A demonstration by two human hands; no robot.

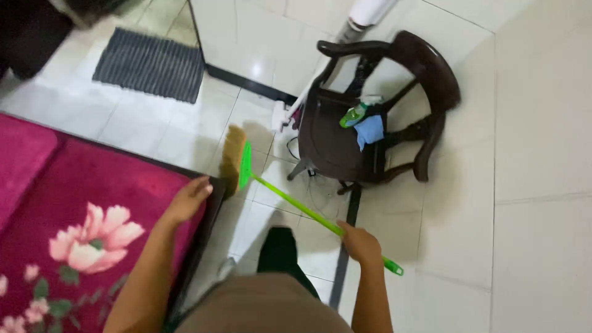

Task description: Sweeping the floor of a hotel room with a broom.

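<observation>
My right hand (361, 243) is closed around the green handle of a broom (290, 198) near its end. The broom's straw-coloured head (233, 158) rests on the white tiled floor beside the corner of the bed. My left hand (188, 198) lies on the edge of a magenta bed cover (92, 203) with a pink flower print, fingers bent over the dark bed frame, close to the broom head. My legs in dark trousers stand between the two hands.
A dark wooden armchair (425, 68) stands just beyond the broom, with a green spray bottle (354, 115) and a blue cloth (370, 131) on its seat. A white stick vacuum (361, 18) leans behind it. A grey ribbed doormat (150, 63) lies at the upper left.
</observation>
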